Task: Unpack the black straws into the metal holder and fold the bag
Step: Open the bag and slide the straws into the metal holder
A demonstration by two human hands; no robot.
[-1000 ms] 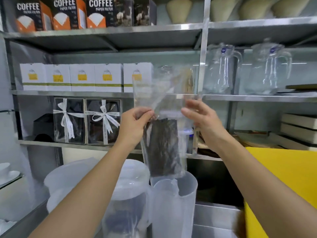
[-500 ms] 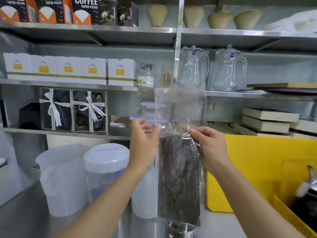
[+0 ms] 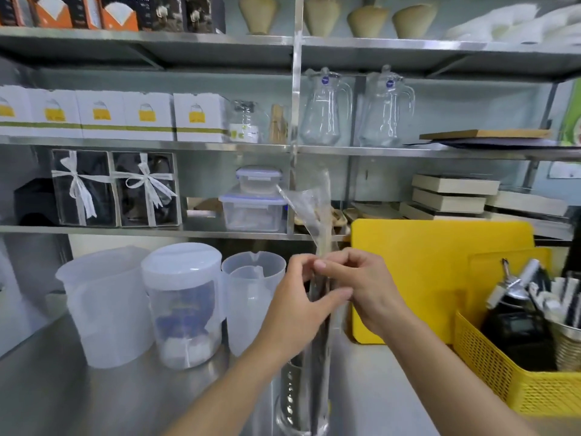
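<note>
A clear plastic bag (image 3: 317, 212) stands upright, edge-on to me, with its empty top rising above my hands. Black straws (image 3: 319, 357) fill its lower part, which drops into the perforated metal holder (image 3: 290, 394) on the steel counter. My left hand (image 3: 298, 303) and my right hand (image 3: 361, 287) pinch the bag from either side at mid-height, fingers closed on the plastic. The holder's base is cut off by the frame's bottom edge.
Left of the holder stand two translucent jugs (image 3: 107, 306) (image 3: 251, 294) and a lidded jar (image 3: 184, 300). A yellow board (image 3: 440, 265) leans behind; a yellow basket (image 3: 509, 382) with tools sits at right. Steel shelves (image 3: 157, 229) hold boxes and glass pitchers.
The bag came down and turned edge-on, and its straw-filled end now sits inside the metal holder. My hands moved closer together on it. The view shifted right and down.
</note>
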